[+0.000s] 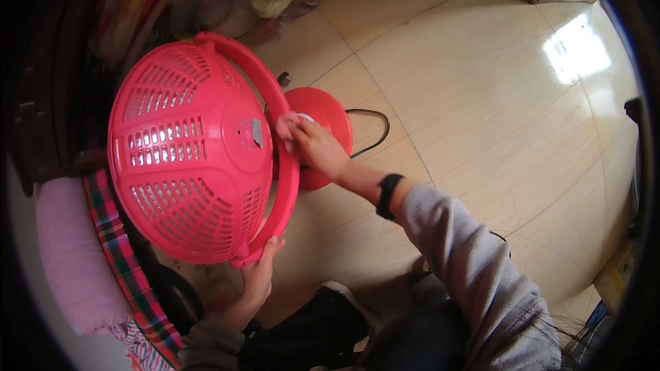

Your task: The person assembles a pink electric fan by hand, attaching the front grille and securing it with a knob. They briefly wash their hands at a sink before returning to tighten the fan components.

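Our left hand grasps the lower end of the bowed yoke, which runs lengthwise between the slotted pink heater head and the left edge of the red base, nearest our right hand, fingers pinching a pink cloth.

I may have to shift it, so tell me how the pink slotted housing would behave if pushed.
The pink slotted housing is probably stiff, since it looks like moulded plastic. It might swivel, as the curved bracket appears to meet it only at two ends. It could also tip, looking broad against the round red base.
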`<state>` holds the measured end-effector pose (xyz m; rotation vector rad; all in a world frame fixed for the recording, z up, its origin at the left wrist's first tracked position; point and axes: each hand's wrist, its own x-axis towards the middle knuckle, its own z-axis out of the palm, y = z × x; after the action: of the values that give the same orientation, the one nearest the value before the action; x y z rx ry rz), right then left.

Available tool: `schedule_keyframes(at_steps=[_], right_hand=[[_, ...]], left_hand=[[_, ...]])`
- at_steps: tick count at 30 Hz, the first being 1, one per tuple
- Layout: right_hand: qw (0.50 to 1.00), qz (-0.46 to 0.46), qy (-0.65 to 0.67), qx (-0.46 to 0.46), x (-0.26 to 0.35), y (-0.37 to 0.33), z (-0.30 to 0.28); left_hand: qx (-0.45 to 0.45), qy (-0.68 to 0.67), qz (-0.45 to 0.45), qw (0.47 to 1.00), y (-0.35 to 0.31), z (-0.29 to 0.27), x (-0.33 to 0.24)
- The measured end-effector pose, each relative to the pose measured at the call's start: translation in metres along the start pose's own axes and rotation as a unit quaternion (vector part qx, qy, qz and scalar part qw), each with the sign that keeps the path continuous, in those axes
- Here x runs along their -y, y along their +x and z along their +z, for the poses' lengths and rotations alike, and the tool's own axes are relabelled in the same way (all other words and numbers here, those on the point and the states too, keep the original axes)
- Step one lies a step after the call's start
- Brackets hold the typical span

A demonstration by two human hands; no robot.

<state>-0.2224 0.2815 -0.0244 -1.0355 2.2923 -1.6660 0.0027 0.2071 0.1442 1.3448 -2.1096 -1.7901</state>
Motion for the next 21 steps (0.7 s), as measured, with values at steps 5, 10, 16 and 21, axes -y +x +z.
schedule_keyframes(at_steps=[5, 10, 16, 21], right_hand=[[0.989, -0.036, 0.105, 0.097, 0.034, -0.083, -0.001], [0.968, -0.196, 0.035, 0.156, 0.009, -0.065, -0.012], [0.987, -0.046, -0.131, 0.086, -0.025, 0.040, -0.032], [0.990, -0.110, -0.082, 0.021, -0.026, 0.081, -0.043]], left_hand=[[0.014, 0.050, 0.053, 0.997, 0.005, -0.005, 0.014], [0.041, 0.071, 0.070, 0.994, 0.012, -0.013, 0.019], [0.056, 0.115, 0.080, 0.989, 0.013, -0.023, 0.012], [0.064, 0.125, 0.091, 0.986, 0.013, -0.022, 0.008]])
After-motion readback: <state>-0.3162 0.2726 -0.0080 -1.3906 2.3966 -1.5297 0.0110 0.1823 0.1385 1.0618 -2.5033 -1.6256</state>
